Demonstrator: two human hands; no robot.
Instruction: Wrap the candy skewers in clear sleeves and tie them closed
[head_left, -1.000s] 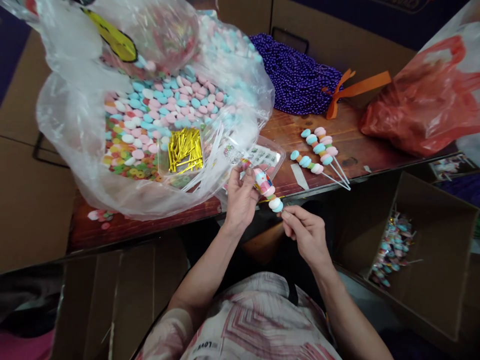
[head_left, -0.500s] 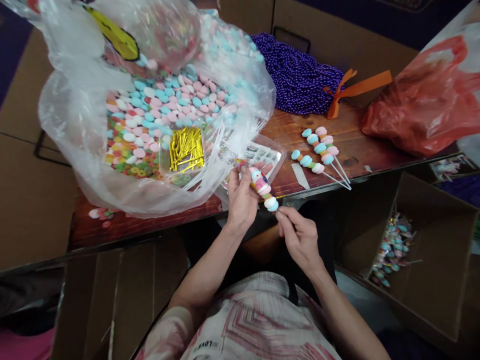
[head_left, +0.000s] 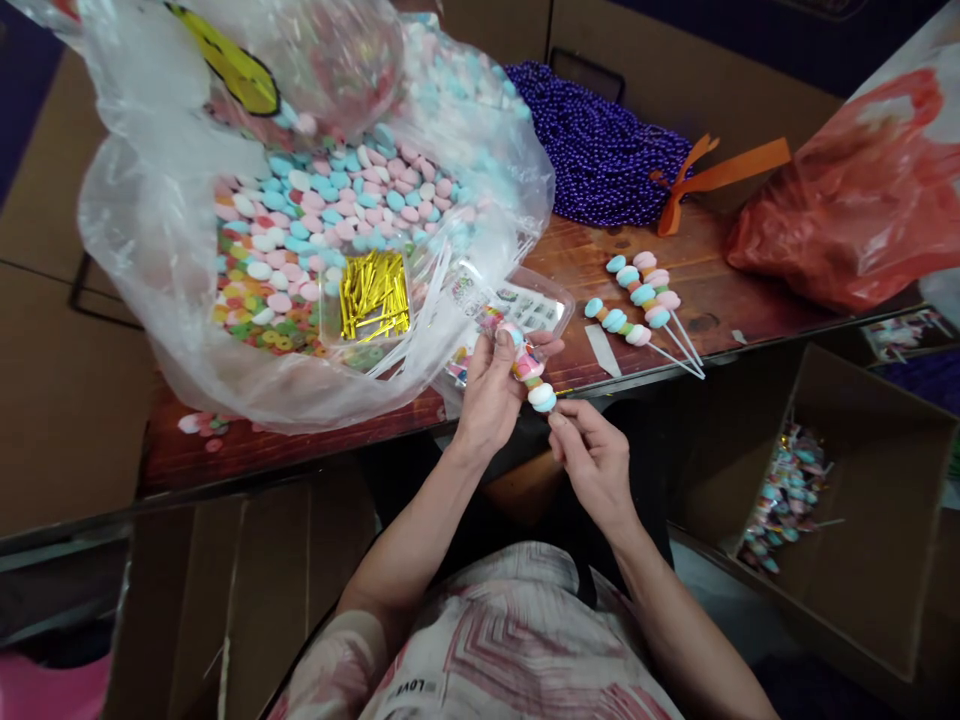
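My left hand (head_left: 491,395) is closed around the upper part of a candy skewer (head_left: 531,378) of pink, white and blue discs, held just over the table's front edge. My right hand (head_left: 592,455) pinches the skewer's stick at its lower end, fingers pressed together. A clear wrapper seems to cover the top candies, but I cannot be sure. Behind my left hand lies a shallow clear tray with printed stickers (head_left: 532,305). Two finished skewers (head_left: 637,300) lie side by side on the wooden table (head_left: 585,250) to the right.
A large clear bag of pastel candy discs (head_left: 315,220) fills the table's left, with a small box of gold twist ties (head_left: 371,295) on it. Purple beads (head_left: 600,150), an orange ribbon and a red plastic bag (head_left: 847,200) sit behind. A cardboard box of wrapped skewers (head_left: 787,490) stands at right.
Both hands drew the skewer slightly up and left, toward the sticker tray. My right hand slid closer to the lowest candy, and my left fingers closed further around the top.
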